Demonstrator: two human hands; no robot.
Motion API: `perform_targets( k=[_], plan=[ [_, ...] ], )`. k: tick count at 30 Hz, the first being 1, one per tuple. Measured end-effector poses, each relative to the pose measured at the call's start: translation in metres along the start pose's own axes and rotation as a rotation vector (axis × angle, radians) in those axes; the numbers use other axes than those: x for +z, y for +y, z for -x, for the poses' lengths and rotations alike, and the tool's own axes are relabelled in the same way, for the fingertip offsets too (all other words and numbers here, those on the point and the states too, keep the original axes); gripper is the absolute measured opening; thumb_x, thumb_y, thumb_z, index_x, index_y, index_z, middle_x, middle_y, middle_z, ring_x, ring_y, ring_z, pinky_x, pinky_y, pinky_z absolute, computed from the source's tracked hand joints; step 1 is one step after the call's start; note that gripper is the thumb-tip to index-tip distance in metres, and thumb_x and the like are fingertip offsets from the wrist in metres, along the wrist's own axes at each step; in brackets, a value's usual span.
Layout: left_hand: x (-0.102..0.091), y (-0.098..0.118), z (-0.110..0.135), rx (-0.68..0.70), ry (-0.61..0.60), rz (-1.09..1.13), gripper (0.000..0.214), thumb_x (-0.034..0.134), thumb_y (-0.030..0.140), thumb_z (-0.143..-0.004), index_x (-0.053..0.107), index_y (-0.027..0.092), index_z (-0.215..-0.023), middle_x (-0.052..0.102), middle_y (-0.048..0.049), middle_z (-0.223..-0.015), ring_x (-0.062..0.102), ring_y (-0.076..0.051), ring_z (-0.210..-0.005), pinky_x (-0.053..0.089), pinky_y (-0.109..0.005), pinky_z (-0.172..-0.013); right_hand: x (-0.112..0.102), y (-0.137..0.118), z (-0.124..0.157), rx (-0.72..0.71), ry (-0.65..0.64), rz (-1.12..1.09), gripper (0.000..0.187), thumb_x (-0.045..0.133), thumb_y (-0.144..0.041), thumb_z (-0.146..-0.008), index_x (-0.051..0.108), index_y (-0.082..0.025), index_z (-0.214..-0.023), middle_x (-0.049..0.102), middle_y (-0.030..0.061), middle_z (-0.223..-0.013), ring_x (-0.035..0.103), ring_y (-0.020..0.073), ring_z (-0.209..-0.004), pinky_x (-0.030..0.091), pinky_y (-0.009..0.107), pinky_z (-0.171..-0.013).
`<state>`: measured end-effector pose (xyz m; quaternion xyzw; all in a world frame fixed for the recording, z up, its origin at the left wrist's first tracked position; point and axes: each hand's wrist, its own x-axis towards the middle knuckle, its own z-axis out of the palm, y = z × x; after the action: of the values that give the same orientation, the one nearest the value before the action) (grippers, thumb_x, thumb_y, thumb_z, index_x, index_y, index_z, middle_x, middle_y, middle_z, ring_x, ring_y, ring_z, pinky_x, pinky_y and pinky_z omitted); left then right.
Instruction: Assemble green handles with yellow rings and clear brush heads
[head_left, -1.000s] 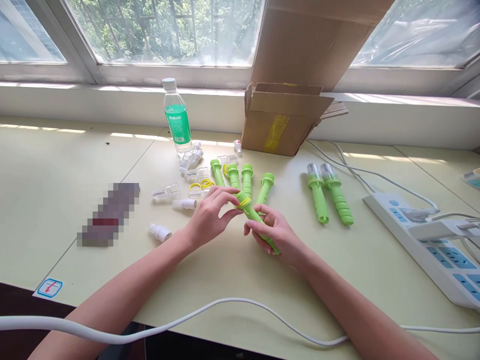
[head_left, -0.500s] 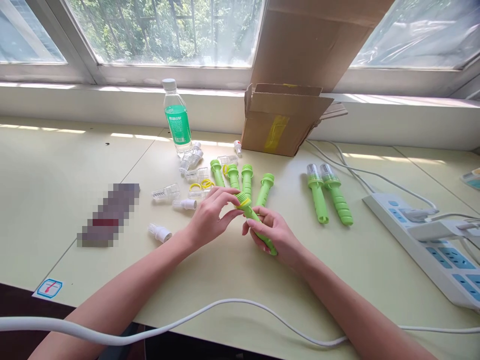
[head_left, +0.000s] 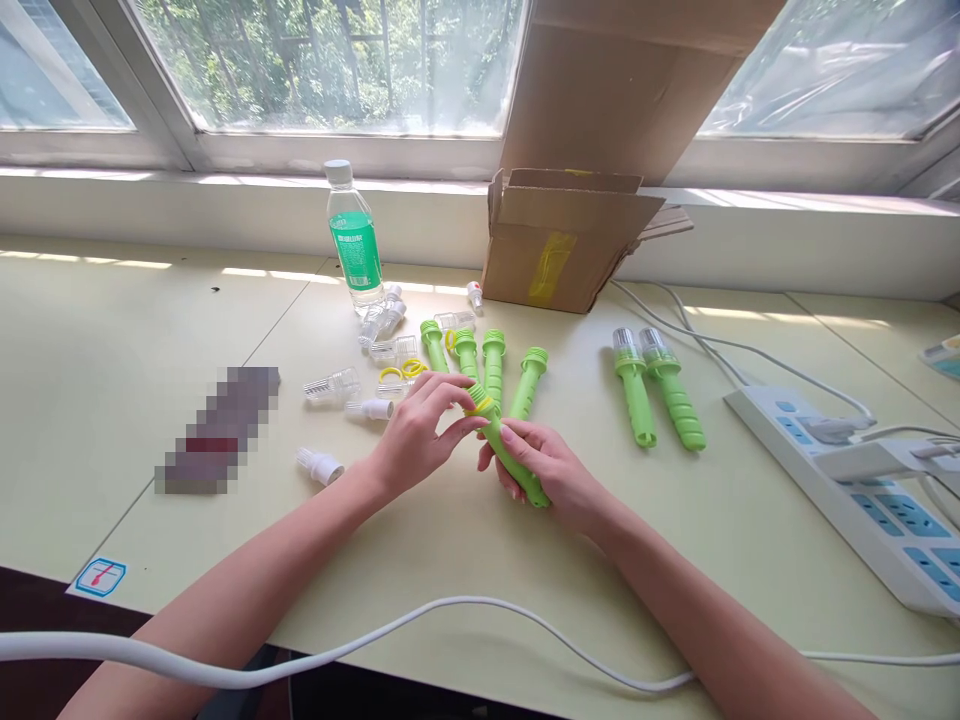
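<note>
A green ribbed plastic handle (head_left: pixel 519 470) slants between my hands, threaded end up and to the left. My right hand (head_left: pixel 555 465) is closed around its lower part. The thumb and fingers of my left hand (head_left: pixel 424 428) pinch a yellow ring (head_left: pixel 481 407) seated around the neck, just below the thread. Behind my hands lie several more green handles (head_left: pixel 531 380), partly covered by my fingers. Loose yellow rings (head_left: pixel 390 375), clear plastic covers (head_left: pixel 332 384) and white plugs with clear tips (head_left: pixel 321 466) are scattered around my left hand.
On the right, two green handles with clear tops (head_left: pixel 660 385) lie beside a white power strip (head_left: pixel 847 480). A water bottle (head_left: pixel 355 245) and a cardboard box (head_left: pixel 570 240) stand at the back. A white cable (head_left: pixel 465 602) crosses in front. A blurred-out object (head_left: pixel 217 430) lies left.
The held handle has shifted slightly left and turned a little in my right hand. My left fingers stay at the yellow ring. The other things lie as before.
</note>
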<state>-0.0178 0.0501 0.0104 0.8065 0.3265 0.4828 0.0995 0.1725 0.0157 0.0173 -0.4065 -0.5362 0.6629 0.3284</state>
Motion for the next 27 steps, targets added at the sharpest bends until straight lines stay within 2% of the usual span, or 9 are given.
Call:
perform_targets(
  k=[4,8,13,16,19,23,27],
  plan=[
    [0.0004,0.0003,0.0016,-0.014,-0.056,0.019,0.017,0.067,0.025,-0.081,0.053,0.019,-0.09,0.064,-0.0094,-0.106,0.059,-0.022,-0.103,0.051,-0.041,-0.086,-0.0005,0.0011,-0.0002,0.041,0.043,-0.012,0.029,0.06,-0.044,-0.086,0.052,-0.019,-0.098,0.065,0.0008,-0.073,0.04,0.0042,-0.036,0.028,0.018,-0.034],
    [0.0002,0.0012,0.0017,-0.037,-0.081,0.043,0.015,0.065,0.023,-0.082,0.053,0.019,-0.09,0.064,-0.0099,-0.108,0.058,-0.022,-0.106,0.051,-0.042,-0.088,-0.0005,0.0008,0.0,0.049,0.062,-0.008,0.035,0.07,-0.038,-0.079,0.048,-0.021,-0.1,0.065,-0.0023,-0.068,0.04,0.0047,-0.035,0.029,0.017,-0.033],
    [-0.0002,0.0016,-0.0001,-0.028,-0.033,0.026,0.013,0.066,0.025,-0.082,0.054,0.019,-0.085,0.065,-0.0086,-0.104,0.062,-0.02,-0.097,0.052,-0.04,-0.083,0.0003,0.0011,-0.0002,0.005,0.06,-0.034,0.026,0.065,-0.04,-0.083,0.054,-0.019,-0.095,0.063,0.0008,-0.078,0.047,0.0063,-0.041,0.035,0.02,-0.036],
    [-0.0011,0.0027,-0.0009,-0.015,-0.008,0.022,0.014,0.066,0.026,-0.081,0.054,0.019,-0.083,0.067,-0.0083,-0.1,0.062,-0.02,-0.096,0.052,-0.04,-0.082,0.0016,0.0004,0.0,-0.039,0.037,-0.042,0.024,0.061,-0.039,-0.086,0.057,-0.018,-0.096,0.062,0.0016,-0.08,0.051,0.0078,-0.049,0.041,0.021,-0.044],
    [-0.0029,0.0041,-0.0012,-0.011,-0.022,0.037,0.015,0.067,0.027,-0.081,0.055,0.02,-0.086,0.066,-0.0095,-0.102,0.061,-0.022,-0.101,0.052,-0.041,-0.085,0.0027,-0.0014,0.0009,-0.048,0.002,-0.05,0.025,0.055,-0.041,-0.089,0.058,-0.017,-0.095,0.06,0.0011,-0.074,0.052,0.0095,-0.053,0.042,0.022,-0.048],
    [-0.0041,0.0035,-0.0007,-0.007,-0.079,0.05,0.022,0.069,0.028,-0.079,0.055,0.02,-0.094,0.064,-0.0115,-0.112,0.059,-0.023,-0.106,0.05,-0.044,-0.089,0.0029,-0.0031,0.002,-0.016,0.001,-0.072,0.027,0.052,-0.044,-0.09,0.057,-0.018,-0.089,0.059,0.0008,-0.072,0.048,0.0088,-0.049,0.035,0.022,-0.044],
    [-0.0016,0.0011,0.0004,-0.014,-0.097,0.047,0.014,0.063,0.021,-0.083,0.056,0.021,-0.095,0.064,-0.01,-0.112,0.06,-0.022,-0.103,0.053,-0.043,-0.086,0.0011,-0.003,0.0016,0.029,0.01,-0.087,0.028,0.048,-0.046,-0.09,0.055,-0.019,-0.089,0.06,-0.0003,-0.067,0.036,0.006,-0.036,0.024,0.022,-0.038]
  ],
)
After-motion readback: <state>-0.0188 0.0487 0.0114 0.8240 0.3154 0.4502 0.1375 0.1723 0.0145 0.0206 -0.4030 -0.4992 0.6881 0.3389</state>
